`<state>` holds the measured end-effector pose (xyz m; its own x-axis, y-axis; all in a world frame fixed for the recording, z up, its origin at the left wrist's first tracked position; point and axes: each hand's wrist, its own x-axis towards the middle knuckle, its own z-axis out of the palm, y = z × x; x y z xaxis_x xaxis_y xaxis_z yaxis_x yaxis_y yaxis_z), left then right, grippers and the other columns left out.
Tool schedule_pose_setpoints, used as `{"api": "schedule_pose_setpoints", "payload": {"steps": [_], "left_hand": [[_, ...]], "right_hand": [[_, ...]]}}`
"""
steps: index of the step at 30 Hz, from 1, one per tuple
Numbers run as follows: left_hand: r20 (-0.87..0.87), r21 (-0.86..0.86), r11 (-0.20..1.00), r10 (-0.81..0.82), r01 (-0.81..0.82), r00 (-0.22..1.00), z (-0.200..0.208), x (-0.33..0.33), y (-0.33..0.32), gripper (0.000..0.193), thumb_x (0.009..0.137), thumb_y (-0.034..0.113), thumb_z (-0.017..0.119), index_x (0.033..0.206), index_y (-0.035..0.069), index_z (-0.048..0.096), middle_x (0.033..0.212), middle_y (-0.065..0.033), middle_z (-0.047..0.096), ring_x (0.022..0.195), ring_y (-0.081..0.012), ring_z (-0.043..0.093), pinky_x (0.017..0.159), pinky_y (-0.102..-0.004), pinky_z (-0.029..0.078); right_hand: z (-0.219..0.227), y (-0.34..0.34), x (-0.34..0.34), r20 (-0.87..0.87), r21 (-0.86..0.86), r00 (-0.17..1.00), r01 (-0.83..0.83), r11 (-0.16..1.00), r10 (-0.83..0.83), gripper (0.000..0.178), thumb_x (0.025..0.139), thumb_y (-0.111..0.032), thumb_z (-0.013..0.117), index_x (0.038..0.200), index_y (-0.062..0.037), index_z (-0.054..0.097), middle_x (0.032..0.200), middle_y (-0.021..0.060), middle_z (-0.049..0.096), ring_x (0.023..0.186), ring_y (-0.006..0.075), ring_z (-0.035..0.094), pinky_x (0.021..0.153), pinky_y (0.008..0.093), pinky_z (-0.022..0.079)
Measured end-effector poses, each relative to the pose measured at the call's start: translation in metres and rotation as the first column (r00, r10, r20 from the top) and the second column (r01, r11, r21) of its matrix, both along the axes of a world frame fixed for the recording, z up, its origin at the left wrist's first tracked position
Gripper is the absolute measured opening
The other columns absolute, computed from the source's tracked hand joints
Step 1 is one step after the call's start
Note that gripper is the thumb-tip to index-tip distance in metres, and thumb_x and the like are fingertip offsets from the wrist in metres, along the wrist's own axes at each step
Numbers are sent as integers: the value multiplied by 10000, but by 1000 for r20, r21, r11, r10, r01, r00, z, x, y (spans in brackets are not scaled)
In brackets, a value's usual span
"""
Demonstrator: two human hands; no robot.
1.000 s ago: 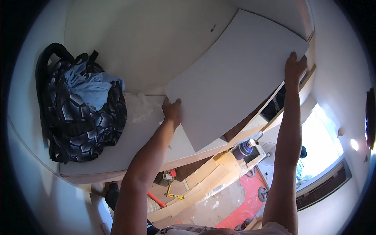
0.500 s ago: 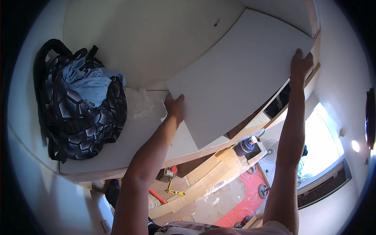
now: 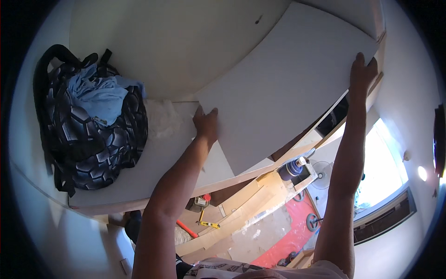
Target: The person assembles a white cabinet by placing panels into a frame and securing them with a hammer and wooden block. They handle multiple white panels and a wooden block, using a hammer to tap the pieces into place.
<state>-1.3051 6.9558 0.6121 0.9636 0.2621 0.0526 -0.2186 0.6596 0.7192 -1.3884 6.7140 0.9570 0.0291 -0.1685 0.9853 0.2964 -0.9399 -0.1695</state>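
A large flat light-grey panel (image 3: 288,86) lies slanted over the white shelf (image 3: 125,193), its far right corner up against the side wall. My left hand (image 3: 205,123) is closed on the panel's left edge, thumb on top. At the right end, my right hand (image 3: 362,74) grips the near edge close to the corner. The fingers under the panel are hidden. Left of my left hand lies a crumpled whitish sheet (image 3: 162,120). Beyond that stands a black-and-grey patterned backpack (image 3: 93,142) with a light blue cloth (image 3: 100,97) on top.
A back wall (image 3: 176,51) rises behind the shelf. Below the front edge are a blue jug (image 3: 291,170), a fan (image 3: 322,174), a yellow-handled tool (image 3: 209,224), a red bar (image 3: 186,229) and a red floor sheet (image 3: 290,232). A bright window (image 3: 378,162) is at right.
The panel's right end has shifted slightly farther away and to the right, my right hand moving with it. Both hands keep their hold, and the whole view has tilted a little.
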Motion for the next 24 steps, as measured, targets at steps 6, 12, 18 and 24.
{"api": "schedule_pose_setpoints", "payload": {"steps": [6,12,18,24], "left_hand": [[40,-126,992,32,-27,999,7,1,-3,319,795,-18,551,1109,-28,500,966,-101,568,801,-175,541,677,-310,452],[28,-111,994,24,-21,999,17,-6,4,312,797,-41,546,1105,-29,500,961,-94,571,794,-169,544,686,-305,449],[68,-171,985,39,-27,997,8,5,0,341,788,-26,562,1122,-38,495,954,-100,572,786,-173,547,677,-300,448],[23,-96,995,6,-3,1000,5,14,4,484,816,-11,566,1258,-71,379,1076,-165,540,877,-231,563,733,-365,482]], "right_hand": [[8,-14,16,76,-7,996,-37,999,37,328,762,-205,556,941,69,574,865,208,633,791,314,617,737,410,468],[8,-2,12,41,42,998,-51,998,49,340,759,-201,561,954,76,573,860,204,633,788,305,620,736,400,467],[11,-6,13,23,36,1000,-5,999,4,347,753,-205,560,944,85,577,857,222,634,789,324,625,738,414,470],[14,-12,15,22,24,998,58,998,-58,370,751,-208,561,954,100,571,878,257,626,815,366,624,756,440,468]]}}
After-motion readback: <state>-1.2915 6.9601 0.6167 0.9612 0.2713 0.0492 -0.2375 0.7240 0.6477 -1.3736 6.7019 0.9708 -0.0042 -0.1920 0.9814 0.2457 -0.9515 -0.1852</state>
